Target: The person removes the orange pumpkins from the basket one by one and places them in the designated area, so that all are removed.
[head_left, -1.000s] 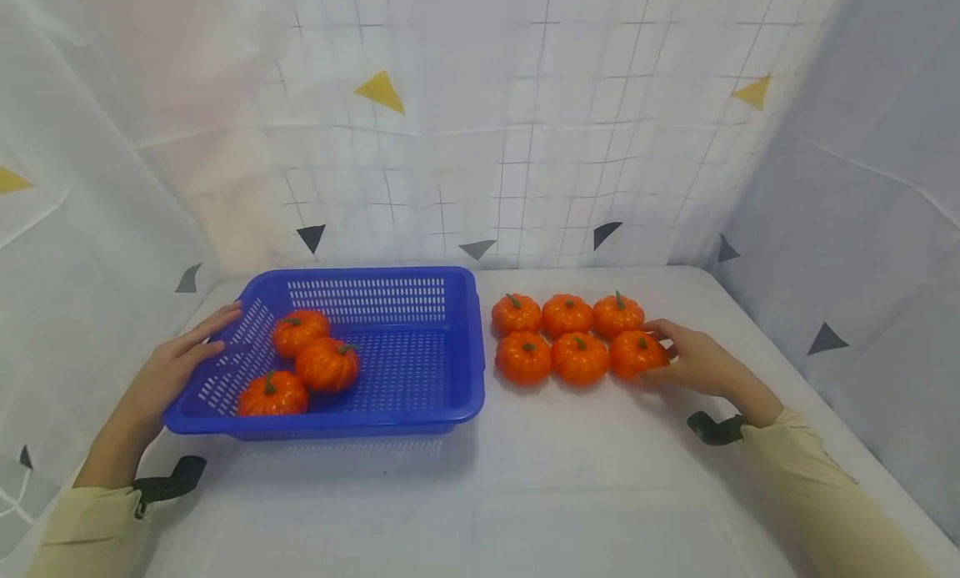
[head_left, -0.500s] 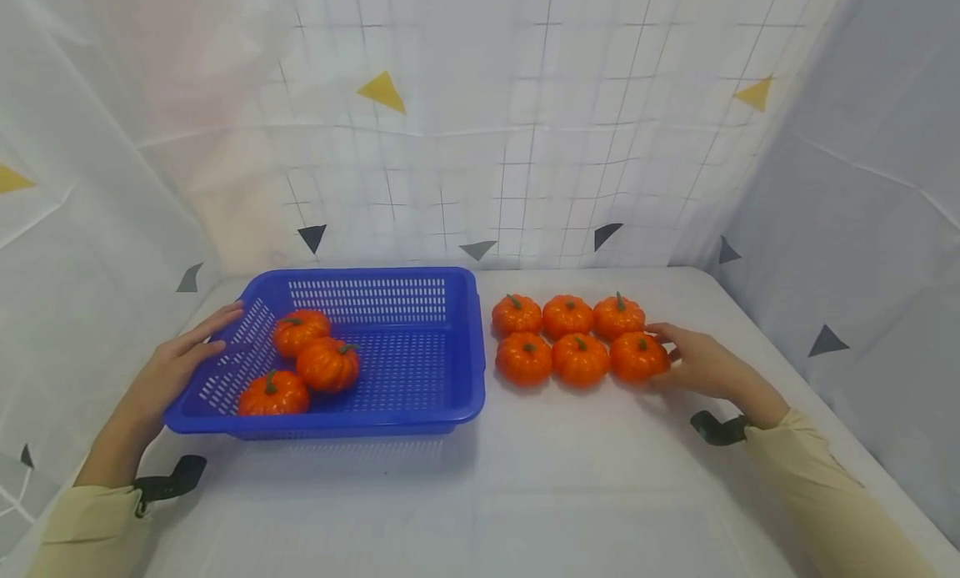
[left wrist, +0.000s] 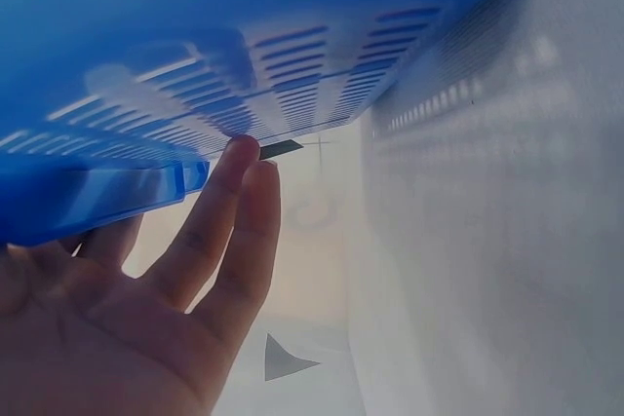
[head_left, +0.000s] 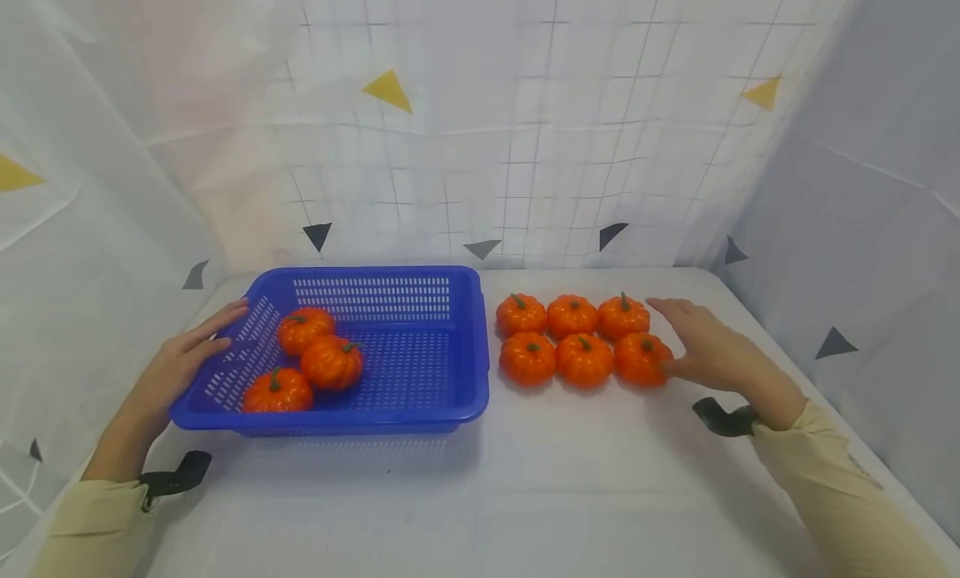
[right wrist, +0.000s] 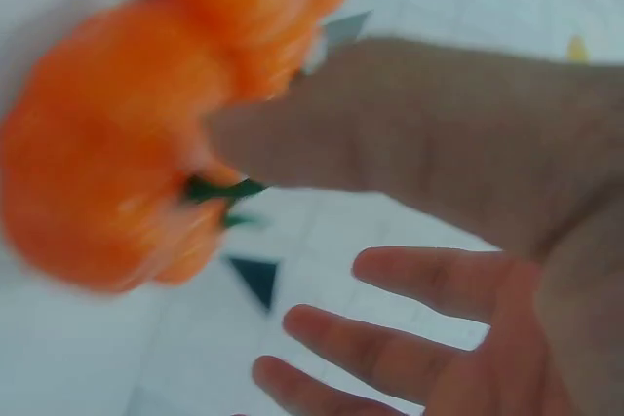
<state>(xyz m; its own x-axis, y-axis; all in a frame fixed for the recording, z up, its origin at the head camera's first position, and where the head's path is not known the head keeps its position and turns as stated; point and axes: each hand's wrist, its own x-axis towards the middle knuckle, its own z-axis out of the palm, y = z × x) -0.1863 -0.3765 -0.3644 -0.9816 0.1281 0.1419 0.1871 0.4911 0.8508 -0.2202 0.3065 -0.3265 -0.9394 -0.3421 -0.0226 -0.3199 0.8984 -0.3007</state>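
My left hand [head_left: 174, 368] rests at the left rim of a blue plastic basket [head_left: 322, 421]; in the left wrist view its fairly straight fingers [left wrist: 249, 241] lie along the slotted outer wall. Three orange toy pumpkins [head_left: 331, 364] sit in the left part of the basket. Right of it, several more stand in two rows of three on the white table. Beside the front-right pumpkin [head_left: 641, 361] hovers my right hand [head_left: 716, 344], fingers spread and holding nothing. Its thumb overlaps that pumpkin's right edge in the head view, near the green stem in the right wrist view.
White sheeting with printed grid lines and small triangles rises behind the table [head_left: 570, 478] and on both sides. The basket's right wall stands close beside the leftmost pumpkins [head_left: 528, 359]. Dark straps [head_left: 726, 418] circle both wrists.
My right hand has opened away from the front-right pumpkin, its fingers lifting and drawing back to the right. The pumpkin stays in its row. My left hand remains at the basket rim.
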